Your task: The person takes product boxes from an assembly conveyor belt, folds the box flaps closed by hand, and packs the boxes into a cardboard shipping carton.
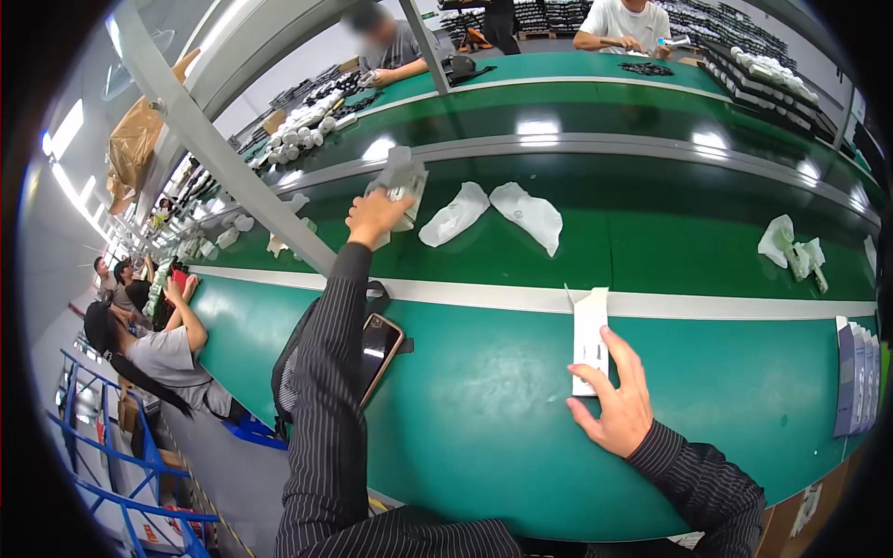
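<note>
My left hand [375, 216] reaches far out over the green conveyor belt [651, 251] and grips a clear plastic-wrapped grey item [400, 181]. My right hand [614, 400] rests on the near green bench [484, 409] with its fingers on a small white folded carton [590, 339] that stands at the bench's far edge. Both arms wear dark pinstriped sleeves.
Two white bagged items [493, 214] lie on the belt right of my left hand, more [791, 249] at far right. A phone [379, 349] lies by my left arm. Flat cartons [856, 372] stack at right. A grey post [233, 158] slants left. People work around the line.
</note>
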Available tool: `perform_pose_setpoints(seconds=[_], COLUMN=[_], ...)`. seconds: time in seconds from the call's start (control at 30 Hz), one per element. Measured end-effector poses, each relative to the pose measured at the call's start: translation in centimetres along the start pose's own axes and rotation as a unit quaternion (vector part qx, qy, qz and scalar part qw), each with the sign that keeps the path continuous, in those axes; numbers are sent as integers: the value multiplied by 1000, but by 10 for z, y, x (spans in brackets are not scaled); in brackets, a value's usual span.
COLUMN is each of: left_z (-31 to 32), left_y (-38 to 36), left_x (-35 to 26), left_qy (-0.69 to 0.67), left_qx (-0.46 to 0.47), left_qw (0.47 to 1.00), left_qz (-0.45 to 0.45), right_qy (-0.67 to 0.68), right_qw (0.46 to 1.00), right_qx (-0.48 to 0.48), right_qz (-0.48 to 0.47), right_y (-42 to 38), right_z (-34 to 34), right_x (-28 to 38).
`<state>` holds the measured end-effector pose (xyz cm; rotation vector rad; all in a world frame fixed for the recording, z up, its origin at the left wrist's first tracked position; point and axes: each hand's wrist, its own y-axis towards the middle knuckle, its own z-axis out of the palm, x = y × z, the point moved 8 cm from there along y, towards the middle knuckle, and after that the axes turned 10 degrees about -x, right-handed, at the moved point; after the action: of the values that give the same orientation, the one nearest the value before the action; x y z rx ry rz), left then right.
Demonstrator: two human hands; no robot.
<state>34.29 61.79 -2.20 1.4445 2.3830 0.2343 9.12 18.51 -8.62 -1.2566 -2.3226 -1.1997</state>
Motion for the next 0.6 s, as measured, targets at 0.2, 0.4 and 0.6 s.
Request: perform_pose_setpoints(seconds=[0.2, 0.4, 0.6], left_z=[-79, -40, -41], left_y=[-200, -297, -297], left_x=[-86, -135, -175], left_qy=[-93, -27, -65], left_qx=[26, 157, 146], left_qw=[932, 914, 900], left_qz=[348, 374, 406], right_qy=[-80, -99, -99], right_qw=[996, 994, 993], right_qx=[3, -18, -39], right_qz=[-32, -33, -39], right_y=[10, 4, 9], right_z=[-8, -10, -18], right_x=[3, 3, 11])
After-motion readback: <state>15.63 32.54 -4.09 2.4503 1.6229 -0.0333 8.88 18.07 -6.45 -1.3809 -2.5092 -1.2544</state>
